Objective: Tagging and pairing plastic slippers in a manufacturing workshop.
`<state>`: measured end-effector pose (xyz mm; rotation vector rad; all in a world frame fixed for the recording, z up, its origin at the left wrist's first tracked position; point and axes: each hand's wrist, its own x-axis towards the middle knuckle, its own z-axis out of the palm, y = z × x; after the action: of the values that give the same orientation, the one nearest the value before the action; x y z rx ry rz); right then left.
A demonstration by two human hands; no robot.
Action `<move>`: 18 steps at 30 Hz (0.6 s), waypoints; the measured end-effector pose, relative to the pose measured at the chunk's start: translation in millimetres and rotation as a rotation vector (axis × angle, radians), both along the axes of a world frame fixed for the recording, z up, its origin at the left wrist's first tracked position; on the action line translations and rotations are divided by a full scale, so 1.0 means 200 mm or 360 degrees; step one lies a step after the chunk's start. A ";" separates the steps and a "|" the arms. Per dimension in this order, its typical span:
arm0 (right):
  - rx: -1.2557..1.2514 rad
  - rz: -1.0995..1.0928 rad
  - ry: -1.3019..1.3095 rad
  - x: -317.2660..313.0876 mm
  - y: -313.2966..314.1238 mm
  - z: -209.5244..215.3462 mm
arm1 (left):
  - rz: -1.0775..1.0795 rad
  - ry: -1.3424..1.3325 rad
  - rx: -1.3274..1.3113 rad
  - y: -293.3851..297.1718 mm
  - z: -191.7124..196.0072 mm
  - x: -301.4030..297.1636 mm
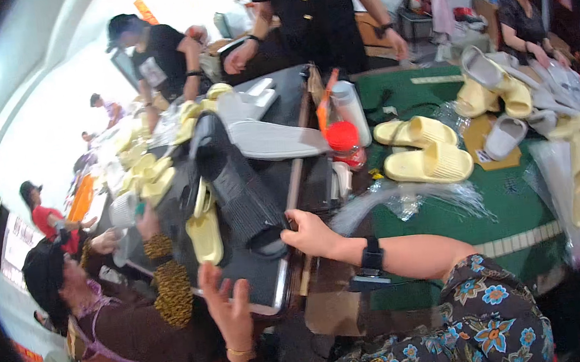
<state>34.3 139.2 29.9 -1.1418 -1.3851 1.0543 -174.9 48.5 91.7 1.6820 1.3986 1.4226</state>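
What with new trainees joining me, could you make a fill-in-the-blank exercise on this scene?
The person's ____ hand touches the dark slipper.
The container beside the tall bottle is ____ in colour.
The two pale yellow slippers nearest it lie on a ____ surface.

Missing words: right; red; green.

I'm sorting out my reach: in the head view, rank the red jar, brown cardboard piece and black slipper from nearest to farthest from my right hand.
1. Black slipper: at the right hand's fingertips, to its left.
2. Red jar: ahead, slightly right.
3. Brown cardboard piece: farther right, on the green surface.
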 end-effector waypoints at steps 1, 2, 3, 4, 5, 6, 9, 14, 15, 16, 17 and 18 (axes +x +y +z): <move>0.0063 0.0141 0.0181 0.08 -0.07 -0.04 | 0.0016 -0.0007 0.0046 0.02 0.02 0.01; 0.0082 0.0206 0.0210 0.17 -0.16 -0.06 | 0.0054 0.0003 0.0061 0.03 0.04 0.04; 0.0099 0.0273 0.0238 0.28 -0.26 -0.07 | 0.0059 -0.0001 0.0112 0.06 0.03 0.07; -0.0069 0.0446 0.0082 0.41 -0.36 -0.01 | 0.0078 0.0037 0.0157 0.08 0.02 0.11; -0.0052 0.0511 -0.0084 0.52 -0.46 0.02 | 0.0100 0.0074 0.0206 0.10 0.01 0.16; -0.0065 0.0502 -0.0107 0.63 -0.55 0.00 | 0.0027 0.0082 0.0252 0.11 -0.01 0.21; -0.0354 0.0619 -0.0484 0.88 -0.80 0.04 | -0.0135 0.0031 0.0195 0.12 -0.11 0.34; -0.0476 0.0623 -0.0927 1.19 -1.12 -0.02 | -0.0306 -0.0024 0.0492 0.12 -0.20 0.52; -0.0613 0.0663 -0.1022 1.25 -1.13 0.04 | -0.0296 -0.0024 0.0482 0.13 -0.21 0.53; -0.0596 0.0644 -0.1076 1.31 -1.15 0.04 | -0.0269 0.0268 0.0445 0.12 -0.22 0.55; -0.0617 0.0664 -0.1249 1.36 -1.14 0.07 | -0.0241 0.0561 0.0409 0.12 -0.21 0.56; -0.0611 0.0626 -0.1257 1.40 -1.11 0.09 | -0.0296 0.0680 0.0242 0.10 -0.19 0.62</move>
<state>313.4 -82.4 48.9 -1.7259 -2.1486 1.2389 -50.3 69.5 53.9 2.2495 1.3248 1.1323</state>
